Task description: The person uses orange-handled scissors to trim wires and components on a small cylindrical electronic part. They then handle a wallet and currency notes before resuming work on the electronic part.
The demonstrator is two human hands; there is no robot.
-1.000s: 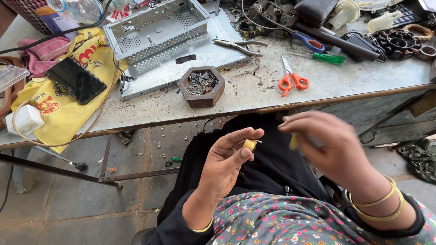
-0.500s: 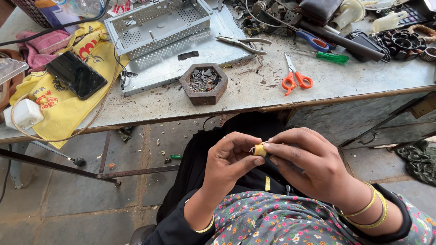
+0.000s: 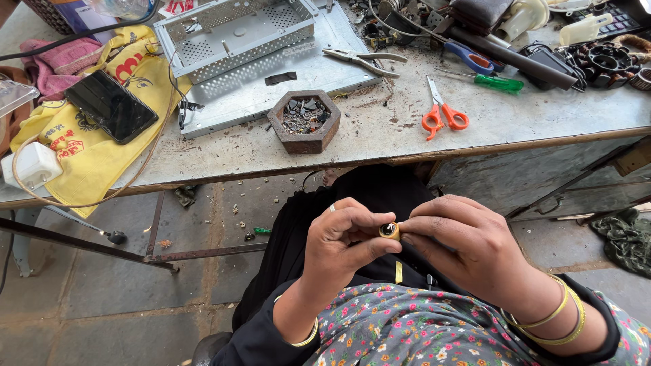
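Over my lap, my left hand [image 3: 342,237] and my right hand [image 3: 464,247] meet around a small yellow cylindrical part [image 3: 390,231] with a dark centre. Fingertips of both hands pinch it, the left from the left side, the right from the right. Most of the part is hidden by my fingers. A ring sits on a left finger, and bangles circle both wrists.
A worn workbench [image 3: 380,129] lies ahead with a hexagonal dish of scraps [image 3: 304,120], orange scissors [image 3: 441,112], pliers [image 3: 363,59], a green screwdriver [image 3: 491,81], a perforated metal chassis [image 3: 234,34], a phone [image 3: 112,106] on yellow cloth and a white adapter [image 3: 30,166].
My hands, apart a second ago, have come together. The yellow part was held by the left hand alone; now both hands pinch it.
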